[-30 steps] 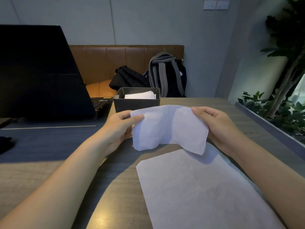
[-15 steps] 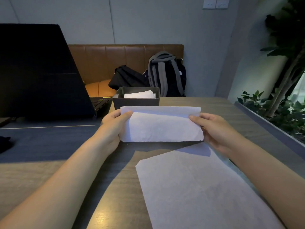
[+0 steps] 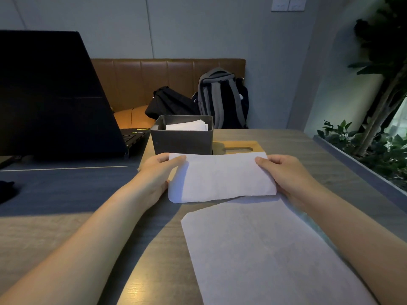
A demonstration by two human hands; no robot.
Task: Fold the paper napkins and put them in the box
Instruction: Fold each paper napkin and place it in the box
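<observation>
- Wood-grain table (image 3: pixel 308 150); a dark mat (image 3: pixel 66 188) covers its left part.
- Open laptop (image 3: pixel 48 95) at far left, screen dark, keys just visible.
- Grey wall behind, two light switches (image 3: pixel 288 5) high up. Brown padded bench (image 3: pixel 167 80) against the wall, carrying a black bag (image 3: pixel 167 104) and a grey-strapped backpack (image 3: pixel 222 100) side by side.
- Planter (image 3: pixel 361 164) runs along the table's right edge, with leafy plants (image 3: pixel 381 84).
- Dark box (image 3: pixel 181 140) stands at the table's far middle, open-topped; folded white napkins (image 3: pixel 187 126) stick up inside it.
- Wooden lid (image 3: pixel 239 147) with an oval slot lies just right of the box.
- Both forearms reach forward from the near edge, bare.
- Left hand (image 3: pixel 156 172): thumb on top of the folded napkin (image 3: pixel 220 178), fingers curled beneath; grip pinches the napkin's left end.
- Right hand (image 3: pixel 284 172): thumb on top, fingers beneath; grip pinches the napkin's right end.
- Folded napkin held between the hands, just in front of the box. Long axis runs left to right; far edge straight, near edge slightly wavy. Whether it touches the table, I cannot tell.
- Flat napkin (image 3: pixel 268 256), unfolded, lies on the table nearer the person, long axis running toward them; its far edge sits just under the held napkin's near edge.
</observation>
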